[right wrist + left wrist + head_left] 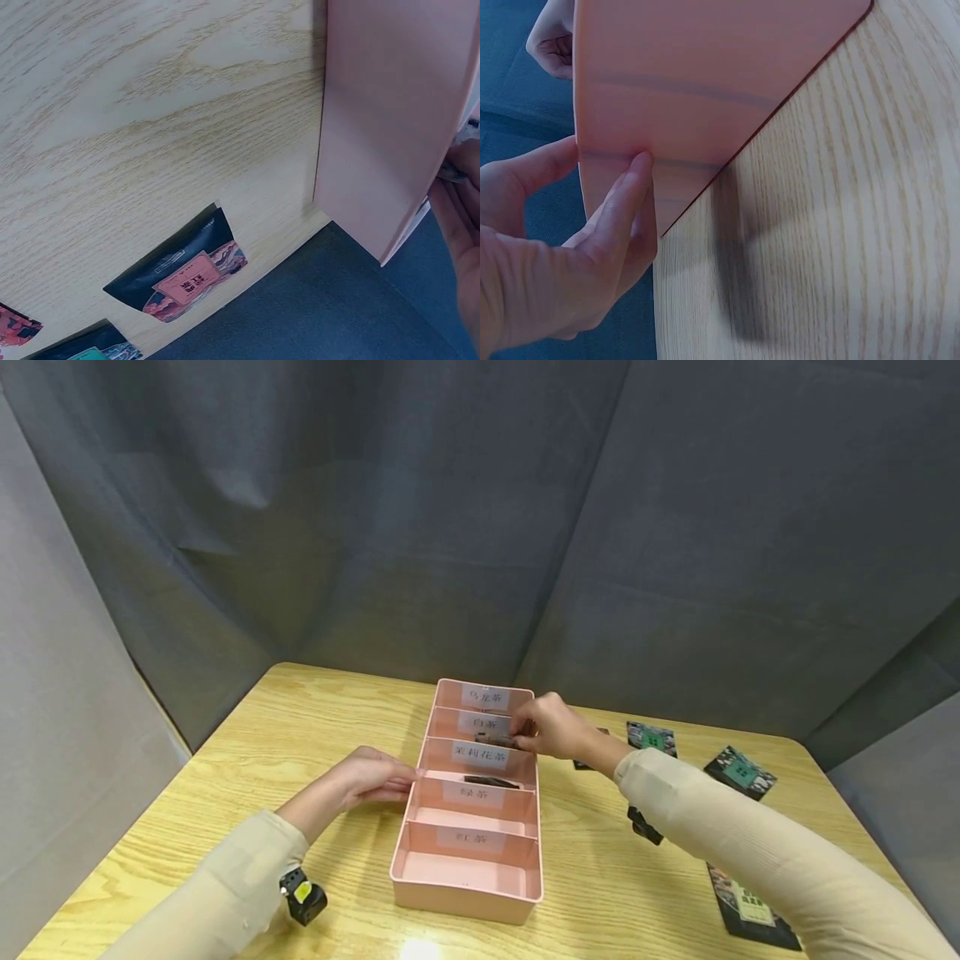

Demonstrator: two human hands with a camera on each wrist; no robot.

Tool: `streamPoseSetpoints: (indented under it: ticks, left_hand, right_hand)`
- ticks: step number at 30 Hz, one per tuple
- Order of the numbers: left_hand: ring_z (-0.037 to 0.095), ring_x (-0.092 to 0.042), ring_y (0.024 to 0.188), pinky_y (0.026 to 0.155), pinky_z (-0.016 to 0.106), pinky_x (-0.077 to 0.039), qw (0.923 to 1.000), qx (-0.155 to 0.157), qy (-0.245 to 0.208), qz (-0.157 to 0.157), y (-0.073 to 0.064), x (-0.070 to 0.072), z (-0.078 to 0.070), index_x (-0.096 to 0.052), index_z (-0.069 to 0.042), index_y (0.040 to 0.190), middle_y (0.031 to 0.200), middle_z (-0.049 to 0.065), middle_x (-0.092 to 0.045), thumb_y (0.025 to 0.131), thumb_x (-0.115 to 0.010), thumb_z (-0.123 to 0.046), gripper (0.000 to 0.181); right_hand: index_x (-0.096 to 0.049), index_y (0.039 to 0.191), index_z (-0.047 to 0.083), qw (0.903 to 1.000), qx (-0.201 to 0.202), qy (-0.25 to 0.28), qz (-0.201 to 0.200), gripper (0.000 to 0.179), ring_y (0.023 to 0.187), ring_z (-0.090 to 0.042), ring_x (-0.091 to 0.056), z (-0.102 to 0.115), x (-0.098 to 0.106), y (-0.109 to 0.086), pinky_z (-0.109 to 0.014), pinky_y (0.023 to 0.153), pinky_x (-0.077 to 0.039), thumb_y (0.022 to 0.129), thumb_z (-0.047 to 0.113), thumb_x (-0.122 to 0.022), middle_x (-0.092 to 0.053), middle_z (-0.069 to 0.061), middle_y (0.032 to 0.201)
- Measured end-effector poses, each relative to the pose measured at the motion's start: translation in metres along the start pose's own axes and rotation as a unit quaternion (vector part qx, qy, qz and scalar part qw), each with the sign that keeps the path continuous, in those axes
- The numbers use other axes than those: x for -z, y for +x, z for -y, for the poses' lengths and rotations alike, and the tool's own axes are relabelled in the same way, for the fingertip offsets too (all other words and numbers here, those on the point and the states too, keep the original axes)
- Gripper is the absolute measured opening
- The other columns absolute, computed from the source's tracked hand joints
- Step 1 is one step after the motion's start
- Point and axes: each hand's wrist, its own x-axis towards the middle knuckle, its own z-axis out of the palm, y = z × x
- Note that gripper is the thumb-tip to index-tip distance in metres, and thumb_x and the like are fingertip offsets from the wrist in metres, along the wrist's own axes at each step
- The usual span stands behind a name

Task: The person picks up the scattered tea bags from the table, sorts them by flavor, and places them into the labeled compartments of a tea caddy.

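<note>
A long pink divided box (467,900) stands on the table, a white paper label with Chinese characters in each compartment. At its left side, my left hand (372,774) grips the wall, one fingertip over the rim and the other fingers (634,176) against the outside. My right hand (553,727) reaches over the right rim and pinches a small dark tea packet (495,740) in the second compartment from the back. In the right wrist view only part of this hand shows, at the right edge. Another dark packet (491,782) lies inside the middle compartment.
Several dark tea packets lie right of the box, among them one with a green label (651,737), another green-labelled one (741,772) and a yellow-labelled one (752,906). A pink-labelled packet (187,274) lies near the table's far edge. A dark curtain (375,527) hangs behind.
</note>
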Motion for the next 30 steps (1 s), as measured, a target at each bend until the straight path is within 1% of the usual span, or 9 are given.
streamPoseSetpoints:
  ticks: [4,8,13,17,20,22,25,27,30]
  left_hand:
    - [0.026,-0.071,0.1,0.085,0.03,-0.062,1.0,0.002,0.002,0.0,0.0,0.0,0.0,-0.058,0.017,0.113,0.113,0.026,-0.068,0.089,-0.064,-0.006,0.034]
    - [0.025,-0.071,0.097,0.084,0.03,-0.062,1.0,0.001,0.002,-0.002,0.001,0.0,0.0,-0.059,0.016,0.112,0.112,0.026,-0.068,0.089,-0.064,-0.006,0.032]
    - [0.021,-0.072,0.093,0.084,0.03,-0.062,1.0,0.0,0.001,-0.003,0.001,0.001,0.001,-0.059,0.016,0.111,0.11,0.025,-0.069,0.089,-0.064,-0.006,0.032]
    - [0.022,-0.072,0.093,0.083,0.029,-0.062,1.0,0.0,0.003,-0.001,0.001,0.0,0.001,-0.06,0.016,0.112,0.11,0.024,-0.069,0.089,-0.064,-0.006,0.032]
    - [0.022,-0.072,0.094,0.083,0.029,-0.062,1.0,-0.001,0.005,0.0,0.0,0.0,0.001,-0.059,0.016,0.112,0.111,0.025,-0.069,0.089,-0.064,-0.006,0.032]
    - [0.022,-0.072,0.094,0.083,0.029,-0.062,1.0,0.0,0.003,-0.003,0.0,0.0,0.0,-0.06,0.016,0.111,0.11,0.025,-0.069,0.089,-0.064,-0.006,0.032]
    - [0.023,-0.072,0.095,0.084,0.03,-0.062,1.0,-0.001,0.004,-0.003,-0.001,0.0,-0.001,-0.059,0.016,0.113,0.111,0.025,-0.069,0.089,-0.064,-0.006,0.033]
    - [0.023,-0.072,0.095,0.084,0.03,-0.062,1.0,-0.004,0.004,0.0,-0.001,0.0,-0.001,-0.058,0.017,0.114,0.111,0.025,-0.069,0.089,-0.064,-0.006,0.035]
    - [0.02,-0.072,0.092,0.084,0.031,-0.062,1.0,-0.007,0.001,-0.001,-0.001,0.001,-0.001,-0.058,0.018,0.115,0.108,0.024,-0.07,0.089,-0.064,-0.006,0.036]
  right_hand:
    - [-0.073,0.077,0.008,0.9999,0.011,0.003,0.0,0.005,0.062,-0.003,-0.064,0.001,0.003,0.001,-0.013,0.055,-0.054,0.076,0.006,-0.077,-0.072,-0.002,0.072]
    - [-0.074,0.077,0.008,0.9997,0.014,0.02,0.006,0.005,0.064,-0.006,-0.066,0.002,0.01,0.002,-0.015,0.057,-0.057,0.075,0.007,-0.078,-0.073,-0.002,0.072]
    - [-0.074,0.086,0.006,0.9982,-0.011,0.046,0.037,0.012,0.07,-0.01,-0.068,0.004,0.022,0.001,-0.02,0.06,-0.06,0.077,0.011,-0.079,-0.074,-0.004,0.081]
    - [-0.074,0.092,0.005,0.9964,-0.028,0.059,0.054,0.018,0.075,-0.012,-0.069,0.002,0.03,-0.004,-0.027,0.064,-0.063,0.077,0.012,-0.08,-0.075,-0.008,0.088]
    - [-0.074,0.094,0.004,0.9954,-0.034,0.065,0.062,0.019,0.076,-0.014,-0.07,0.0,0.036,-0.009,-0.029,0.066,-0.063,0.077,0.01,-0.079,-0.075,-0.011,0.09]
    - [-0.074,0.094,0.004,0.9943,-0.038,0.071,0.07,0.02,0.076,-0.014,-0.07,-0.003,0.039,-0.013,-0.029,0.066,-0.063,0.077,0.011,-0.079,-0.076,-0.01,0.089]
    - [-0.075,0.095,0.005,0.99,-0.051,0.094,0.092,0.023,0.077,-0.013,-0.071,-0.007,0.045,-0.018,-0.026,0.067,-0.063,0.076,0.016,-0.081,-0.076,-0.008,0.089]
    - [-0.075,0.096,0.006,0.9856,-0.063,0.114,0.107,0.025,0.078,-0.014,-0.071,-0.011,0.048,-0.022,-0.024,0.068,-0.062,0.075,0.019,-0.082,-0.076,-0.008,0.089]
    - [-0.074,0.097,0.007,0.9783,-0.085,0.142,0.124,0.026,0.079,-0.015,-0.071,-0.021,0.05,-0.028,-0.02,0.07,-0.061,0.076,0.019,-0.082,-0.076,-0.009,0.09]
